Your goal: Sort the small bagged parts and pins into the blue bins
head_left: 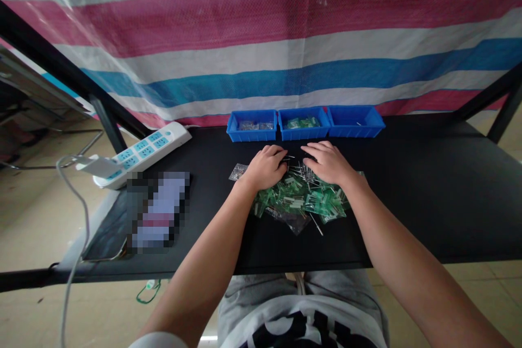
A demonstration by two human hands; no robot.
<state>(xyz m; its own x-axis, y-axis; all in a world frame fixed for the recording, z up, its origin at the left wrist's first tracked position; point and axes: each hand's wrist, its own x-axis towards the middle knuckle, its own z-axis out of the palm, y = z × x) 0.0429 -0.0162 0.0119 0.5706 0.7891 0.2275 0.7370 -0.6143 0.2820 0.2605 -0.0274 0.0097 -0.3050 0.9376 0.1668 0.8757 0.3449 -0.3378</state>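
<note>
From afar, I'm watching the left hand (265,169) and right hand (328,164) meeting a pile of green packets (291,196).
The left is lying at its eleven o'clock, the right at one, near metal rods (305,172); whether either is grasping anything, I cannot tell. Blue bins (305,133) are standing at its twelve.

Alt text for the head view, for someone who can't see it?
A person's left hand and right hand flank loose metal rods at a heap of green packets on a black table. Three blue bins stand behind; a power strip lies at left.
</note>
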